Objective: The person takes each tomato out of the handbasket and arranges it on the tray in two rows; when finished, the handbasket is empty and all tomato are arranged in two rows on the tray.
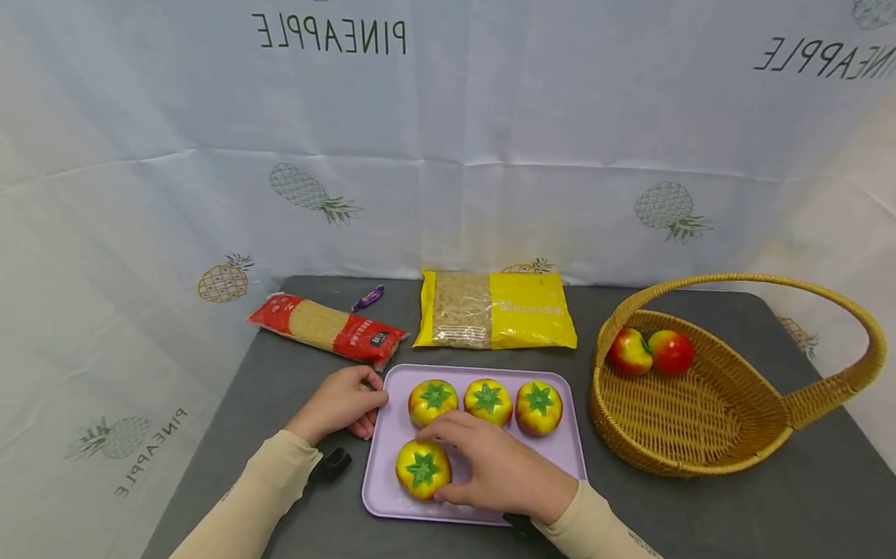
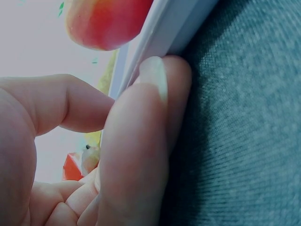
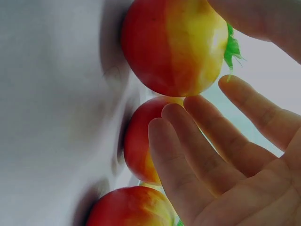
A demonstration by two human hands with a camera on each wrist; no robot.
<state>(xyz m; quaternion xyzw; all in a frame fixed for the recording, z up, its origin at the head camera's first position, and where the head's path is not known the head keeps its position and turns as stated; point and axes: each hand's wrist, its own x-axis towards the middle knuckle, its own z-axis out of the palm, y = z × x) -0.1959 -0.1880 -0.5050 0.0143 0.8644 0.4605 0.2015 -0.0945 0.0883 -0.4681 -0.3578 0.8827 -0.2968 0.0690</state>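
We are pinching the purple tray point(image 1: 561, 462) edge with our left hand point(image 1: 341, 402), while our right hand point(image 1: 494, 469), fingers seemingly spread, is hovering beside the front tomato point(image 1: 422, 469).

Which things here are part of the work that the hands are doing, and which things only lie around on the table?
In the work:
left hand, gripping the tray's edge
right hand, at the front tomato
purple tray
three back tomatoes

Lying about:
wicker basket with two red fruits
spaghetti pack
yellow bag
purple wrapper

Right hand point(image 1: 501, 469) beside front tomato point(image 1: 422, 469)
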